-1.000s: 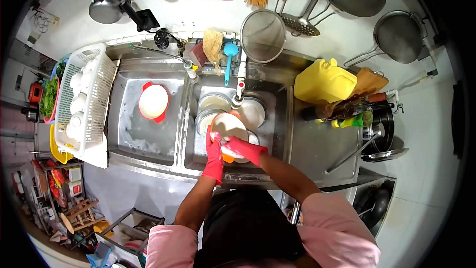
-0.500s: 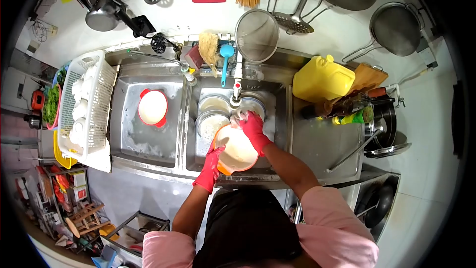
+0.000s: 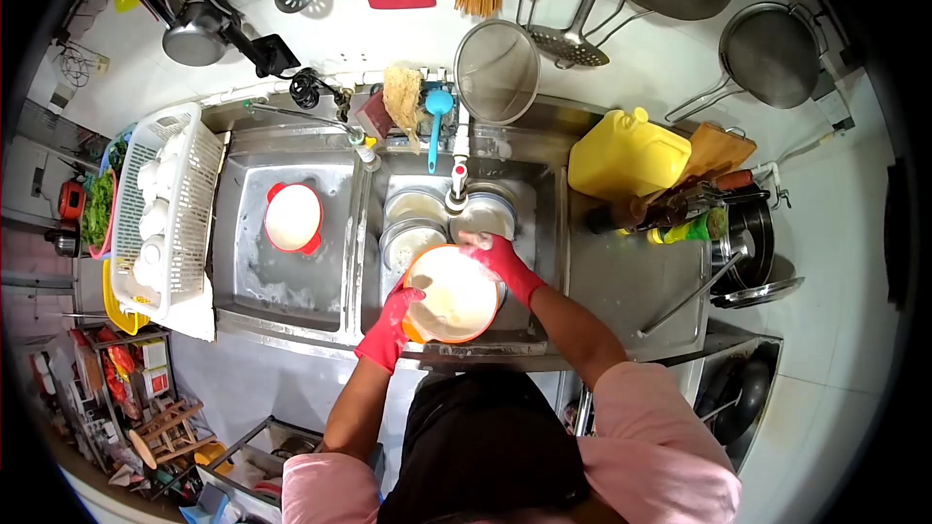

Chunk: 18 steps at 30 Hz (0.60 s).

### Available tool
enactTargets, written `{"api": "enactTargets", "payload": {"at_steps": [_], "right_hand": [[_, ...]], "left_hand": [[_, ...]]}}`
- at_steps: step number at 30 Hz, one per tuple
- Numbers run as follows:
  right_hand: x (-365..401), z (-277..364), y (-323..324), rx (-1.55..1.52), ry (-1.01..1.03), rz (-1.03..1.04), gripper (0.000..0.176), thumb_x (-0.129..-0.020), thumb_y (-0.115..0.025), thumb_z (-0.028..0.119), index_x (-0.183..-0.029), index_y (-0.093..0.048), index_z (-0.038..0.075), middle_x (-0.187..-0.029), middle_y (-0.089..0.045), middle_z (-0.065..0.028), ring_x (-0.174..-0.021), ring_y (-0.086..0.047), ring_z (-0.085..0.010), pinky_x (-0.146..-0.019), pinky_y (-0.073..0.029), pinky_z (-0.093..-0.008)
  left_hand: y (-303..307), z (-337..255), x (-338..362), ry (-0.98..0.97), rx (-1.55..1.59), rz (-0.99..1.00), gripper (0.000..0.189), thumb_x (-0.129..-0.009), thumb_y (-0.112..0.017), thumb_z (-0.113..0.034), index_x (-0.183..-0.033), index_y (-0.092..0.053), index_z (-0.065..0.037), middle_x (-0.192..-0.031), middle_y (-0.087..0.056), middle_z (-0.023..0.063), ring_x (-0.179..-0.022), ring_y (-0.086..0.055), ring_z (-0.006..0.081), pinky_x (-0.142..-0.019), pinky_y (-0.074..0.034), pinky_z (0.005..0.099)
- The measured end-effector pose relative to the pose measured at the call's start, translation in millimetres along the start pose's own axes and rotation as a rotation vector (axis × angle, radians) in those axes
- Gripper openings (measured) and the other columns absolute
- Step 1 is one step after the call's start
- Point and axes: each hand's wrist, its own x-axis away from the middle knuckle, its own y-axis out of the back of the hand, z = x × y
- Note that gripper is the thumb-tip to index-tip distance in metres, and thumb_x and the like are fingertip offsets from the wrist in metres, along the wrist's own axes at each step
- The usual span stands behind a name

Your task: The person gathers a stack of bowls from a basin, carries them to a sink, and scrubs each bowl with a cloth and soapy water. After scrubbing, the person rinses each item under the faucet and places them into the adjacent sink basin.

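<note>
An orange pot with a cream inside (image 3: 452, 293) is held over the near part of the right basin. My left hand (image 3: 390, 322), in a red glove, grips its left side, thumb over the rim. My right hand (image 3: 497, 260), also gloved, is at the upper right rim with something pale and soapy at its fingers, perhaps a cloth or sponge. Behind the pot, metal bowls (image 3: 412, 241) sit in the basin under the white tap (image 3: 457, 196). A smaller red pot with a cream inside (image 3: 294, 218) rests in the left basin.
A white basket of dishes (image 3: 184, 223) stands left of the sink. On the right are a yellow jug (image 3: 629, 157), bottles (image 3: 670, 209) and a cutting board (image 3: 720, 148). A blue ladle (image 3: 437, 126) and a round strainer (image 3: 497, 72) hang behind the basins.
The orange pot and my left hand have moved slightly left. My right hand has shifted a little lower and turned along the rim. The whole view has shifted slightly.
</note>
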Motion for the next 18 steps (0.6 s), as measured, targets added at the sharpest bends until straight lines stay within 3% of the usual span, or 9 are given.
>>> {"api": "enactTargets", "payload": {"at_steps": [3, 6, 9, 13, 16, 18], "right_hand": [[7, -35, -13, -0.494, 0.080, -0.170, 0.037, -0.089, -0.071, 0.025, -0.123, -0.065, 0.011, -0.103, -0.068, 0.0029, -0.083, -0.060, -0.0058, -0.063, -0.047, -0.0220], [4, -48, -31, -0.141, -0.026, -0.359, 0.036, -0.089, -0.071, 0.023, -0.121, -0.065, 0.007, -0.101, -0.067, 0.0018, -0.081, -0.058, -0.0068, -0.071, -0.047, -0.0218], [13, -50, -37, -0.173, 0.135, -0.354, 0.034, -0.090, -0.070, 0.021, -0.120, -0.066, 0.008, -0.102, -0.068, 0.0006, -0.082, -0.059, -0.0090, -0.073, -0.048, -0.0227], [40, -56, -55, -0.261, -0.302, -0.325, 0.037, -0.088, -0.069, 0.027, -0.117, -0.065, 0.005, -0.101, -0.069, -0.0066, -0.074, -0.066, -0.0206, -0.064, -0.052, -0.0341], [59, -60, -97, -0.624, -0.245, -0.343, 0.031, -0.084, -0.074, 0.019, -0.110, -0.068, 0.004, -0.096, -0.069, -0.0096, -0.078, -0.067, -0.0245, -0.064, -0.053, -0.0364], [47, -80, -98, -0.701, -0.182, -0.308, 0.028, -0.082, -0.074, 0.013, -0.107, -0.068, 0.003, -0.095, -0.070, -0.0091, -0.077, -0.067, -0.0247, -0.064, -0.055, -0.0403]], "left_hand": [[8, 13, -9, -0.076, 0.159, -0.056, 0.070, -0.071, -0.054, -0.005, -0.141, -0.042, -0.004, -0.125, -0.057, 0.0195, -0.112, -0.059, 0.0385, -0.091, -0.053, 0.0471], [1, 9, -11, -0.148, 0.121, -0.159, 0.074, -0.069, -0.053, -0.001, -0.142, -0.040, -0.003, -0.122, -0.060, 0.0182, -0.111, -0.061, 0.0364, -0.095, -0.052, 0.0437], [8, 33, -27, -0.425, 0.005, -0.191, 0.076, -0.069, -0.050, 0.003, -0.144, -0.038, -0.003, -0.123, -0.059, 0.0165, -0.111, -0.061, 0.0342, -0.095, -0.052, 0.0428], [9, 83, -63, -0.738, 0.080, -0.395, 0.074, -0.070, -0.047, 0.006, -0.144, -0.038, -0.001, -0.132, -0.052, 0.0156, -0.116, -0.056, 0.0309, -0.099, -0.048, 0.0389], [28, 114, -83, -0.867, -0.072, -0.523, 0.068, -0.075, -0.046, 0.002, -0.142, -0.036, 0.003, -0.135, -0.050, 0.0179, -0.123, -0.051, 0.0294, -0.104, -0.041, 0.0361], [26, 121, -82, -0.978, -0.119, -0.527, 0.064, -0.082, -0.048, -0.004, -0.143, -0.033, 0.005, -0.136, -0.048, 0.0195, -0.125, -0.048, 0.0290, -0.107, -0.037, 0.0363]]}}
